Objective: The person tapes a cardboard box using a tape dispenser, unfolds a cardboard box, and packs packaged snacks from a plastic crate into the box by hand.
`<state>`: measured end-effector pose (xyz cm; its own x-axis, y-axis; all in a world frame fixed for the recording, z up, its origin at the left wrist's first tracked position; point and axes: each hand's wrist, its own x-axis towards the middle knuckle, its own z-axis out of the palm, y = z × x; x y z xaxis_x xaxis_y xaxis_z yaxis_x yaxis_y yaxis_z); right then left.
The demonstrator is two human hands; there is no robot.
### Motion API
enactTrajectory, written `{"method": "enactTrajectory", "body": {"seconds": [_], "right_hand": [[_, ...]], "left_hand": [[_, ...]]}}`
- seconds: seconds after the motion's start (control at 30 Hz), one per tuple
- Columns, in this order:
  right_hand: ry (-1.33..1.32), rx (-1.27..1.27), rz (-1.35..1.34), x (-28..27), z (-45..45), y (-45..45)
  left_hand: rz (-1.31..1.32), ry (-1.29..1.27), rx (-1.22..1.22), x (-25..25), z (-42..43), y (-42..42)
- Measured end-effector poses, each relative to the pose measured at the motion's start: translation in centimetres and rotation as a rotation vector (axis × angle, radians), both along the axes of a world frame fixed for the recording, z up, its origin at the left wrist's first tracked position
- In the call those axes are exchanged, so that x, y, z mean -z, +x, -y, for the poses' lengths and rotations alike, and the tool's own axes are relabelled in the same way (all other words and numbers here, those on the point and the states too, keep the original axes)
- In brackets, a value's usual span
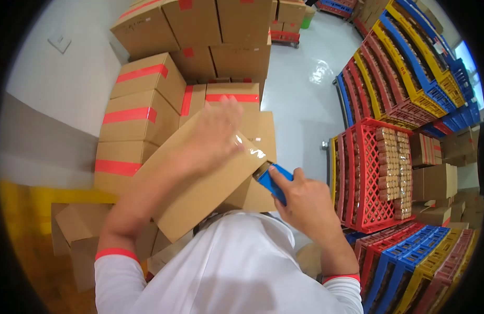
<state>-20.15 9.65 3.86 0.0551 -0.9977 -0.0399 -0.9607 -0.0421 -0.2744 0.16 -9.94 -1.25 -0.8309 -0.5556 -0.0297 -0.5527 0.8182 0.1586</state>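
A cardboard box [200, 193] sits tilted right in front of my body, with a shiny strip of clear tape [255, 152] on its right part. My right hand [305, 201] is wrapped round a blue tape dispenser [276, 180], whose front end meets the box's right edge, where the tape strip ends. Over the upper part of the same box is my left hand [221, 125], blurred, with its fingers apart and nothing seen in them. Whether it touches the cardboard I cannot tell.
Boxes sealed with red tape [128, 118] are stacked on the left and ahead. Along the right stand tall stacks of coloured plastic crates [409, 78]. A red crate [363, 178] holds rows of small brown packs [391, 162]. An opened carton [85, 225] is at lower left.
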Motion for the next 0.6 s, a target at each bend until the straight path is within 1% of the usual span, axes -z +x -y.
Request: {"method": "enactTrajectory", "body": {"seconds": [0.03, 0.1, 0.13, 0.17, 0.23, 0.27, 0.33, 0.37, 0.43, 0.47, 0.53, 0.57, 0.6], "right_hand": [[-0.017, 0.004, -0.010, 0.0, 0.0, 0.0], [-0.006, -0.061, -0.037, 0.2, -0.2, 0.0], [-0.021, -0.077, -0.111, 0.7, -0.4, 0.4], [-0.024, -0.080, -0.110, 2.1, -0.3, 0.1], [0.215, -0.236, -0.309, 6.3, 0.0, -0.3], [0.211, -0.233, -0.298, 7.6, 0.2, -1.0], [0.251, -0.143, -0.097, 9.6, 0.6, -3.7], [0.262, -0.166, -0.085, 10.3, 0.2, -4.6], [-0.284, 0.140, 0.415, 11.5, -0.8, -5.9], [-0.270, 0.135, 0.425, 12.3, -1.1, -5.6], [-0.313, 0.589, 1.358, 13.3, -1.3, -4.0], [-0.317, 0.599, 1.371, 13.9, -1.4, -3.1], [-0.357, 0.624, 1.562, 14.4, -1.5, -2.1]], "left_hand": [[-0.068, 0.089, 0.083, 0.3, -2.2, -0.5], [-0.065, 0.066, 0.099, 0.3, -4.4, -1.3], [-0.051, 0.068, 0.114, 0.4, -5.0, -1.4], [-0.050, 0.065, 0.111, 0.4, -5.1, -1.6], [-0.055, 0.052, 0.057, 0.3, -5.3, -1.6], [-0.045, 0.049, 0.060, 0.5, -5.7, -2.0], [0.035, -0.012, -0.109, 0.8, -6.6, -3.2], [0.049, 0.001, -0.129, 0.7, -7.1, -3.5], [0.104, -0.038, -0.128, 0.2, -7.7, -4.3], [0.115, -0.027, -0.136, 0.4, -7.8, -4.3], [0.119, -0.131, -0.082, 0.5, -8.1, -4.7], [0.132, -0.134, -0.073, 0.0, -8.3, -4.5], [0.078, -0.072, -0.097, -0.8, -8.5, -3.9]]}}
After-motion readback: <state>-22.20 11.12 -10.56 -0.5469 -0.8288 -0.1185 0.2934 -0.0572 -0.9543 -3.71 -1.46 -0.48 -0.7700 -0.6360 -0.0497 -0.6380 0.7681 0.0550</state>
